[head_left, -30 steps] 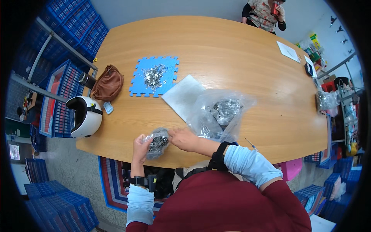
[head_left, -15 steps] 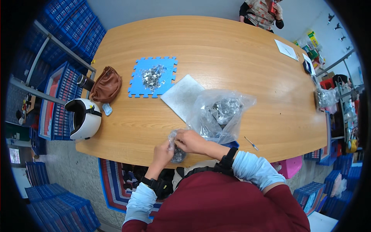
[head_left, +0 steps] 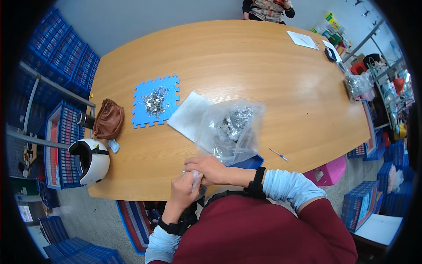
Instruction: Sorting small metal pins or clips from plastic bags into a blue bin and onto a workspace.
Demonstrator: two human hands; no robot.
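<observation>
At the table's near edge, my left hand (head_left: 183,190) is closed around the gathered neck of a small clear plastic bag (head_left: 201,192). My right hand (head_left: 208,169) pinches the same bag's top from above, touching the left. Most of the bag is hidden behind my fingers and wrist. Just beyond my right hand lies a large open clear bag (head_left: 211,143) holding small shiny metal pieces (head_left: 237,123). It rests partly over a grey-white square sheet (head_left: 187,116) and a blue tray (head_left: 250,163).
A blue foam mat (head_left: 141,115) bears a heap of metal pieces (head_left: 154,102). A brown pouch (head_left: 108,119), a white helmet (head_left: 99,164) and a dark flask (head_left: 85,120) are at left. A thin screwdriver-like tool (head_left: 278,154) lies right. Another person (head_left: 267,11) is across the table.
The whole view has shifted and turned slightly. My right hand has moved over the bag's neck, closer against my left, and now covers more of the small bag.
</observation>
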